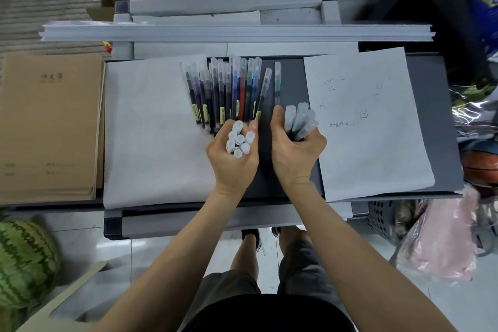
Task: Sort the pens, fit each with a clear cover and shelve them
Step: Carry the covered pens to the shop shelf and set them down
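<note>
I am gripping a pen bundle [238,141] in my left hand [232,159], fewer in my right hand [294,151] (firm, not crushing), laying each into the row [231,89] by colour.

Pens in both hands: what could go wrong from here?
Left hand and right hand each grip a pen bundle, so neither is free; a loosened grip could spill pens.
The left hand sits against the lower ends of the fanned row of pens; a nudge might scramble the sorting.
The green pen lying apart could roll.
</note>
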`<state>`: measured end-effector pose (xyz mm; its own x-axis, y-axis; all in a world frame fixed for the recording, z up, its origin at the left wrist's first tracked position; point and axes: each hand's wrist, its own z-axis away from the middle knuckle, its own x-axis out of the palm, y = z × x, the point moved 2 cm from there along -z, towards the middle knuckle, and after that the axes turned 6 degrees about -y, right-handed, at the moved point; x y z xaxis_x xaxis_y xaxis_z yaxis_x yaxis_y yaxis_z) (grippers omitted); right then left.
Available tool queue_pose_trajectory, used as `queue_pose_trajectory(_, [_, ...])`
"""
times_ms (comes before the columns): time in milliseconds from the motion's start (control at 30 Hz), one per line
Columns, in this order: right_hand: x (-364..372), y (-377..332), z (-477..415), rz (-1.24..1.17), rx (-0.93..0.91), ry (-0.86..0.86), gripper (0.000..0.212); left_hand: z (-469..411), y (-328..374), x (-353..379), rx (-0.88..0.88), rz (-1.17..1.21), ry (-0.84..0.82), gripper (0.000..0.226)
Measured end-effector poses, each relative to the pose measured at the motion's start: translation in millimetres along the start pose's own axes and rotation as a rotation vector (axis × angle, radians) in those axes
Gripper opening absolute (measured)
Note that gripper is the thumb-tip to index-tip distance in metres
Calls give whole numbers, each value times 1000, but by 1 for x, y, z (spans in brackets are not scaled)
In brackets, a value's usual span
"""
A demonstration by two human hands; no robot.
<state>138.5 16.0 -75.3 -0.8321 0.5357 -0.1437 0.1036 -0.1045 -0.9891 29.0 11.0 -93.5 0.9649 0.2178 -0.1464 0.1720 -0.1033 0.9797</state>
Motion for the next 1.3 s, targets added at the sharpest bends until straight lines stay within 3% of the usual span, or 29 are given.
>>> queue_pose_trajectory(67, [-3, -4, 1, 20, 82, -3, 54, 1, 4, -3, -13, -35, 14, 36])
queue_pose_trajectory(200, [-10, -16, 2, -11, 227, -44, 45, 3, 24, -6, -129, -56, -67, 5])
queue_pose_trajectory(300, [-21, -30, 5, -43, 285, -101, 41, 2, 39, -2, -307, -56, -142, 7])
queue_pose_trajectory(433, [-53, -48, 11, -126, 387, -142, 45, 0, 65, 3, -382, -50, -264, 10])
queue_pose_trajectory(567, [-103, -63, 22, -242, 536, -141, 38, 11, 98, 25, -555, 95, -434, 18])
queue_pose_trajectory(667, [-152, -76, 36, -329, 594, -91, 28, 33, 125, 49, -593, 144, -606, 18])
queue_pose_trajectory(833, [-248, -80, 75, -335, 541, 27, 28, 101, 165, 98, -611, 120, -844, 22])
queue_pose_trajectory(1300, [-535, -42, 243, -395, 492, 508, 27, 395, 230, 241, -608, -71, -1407, 24])
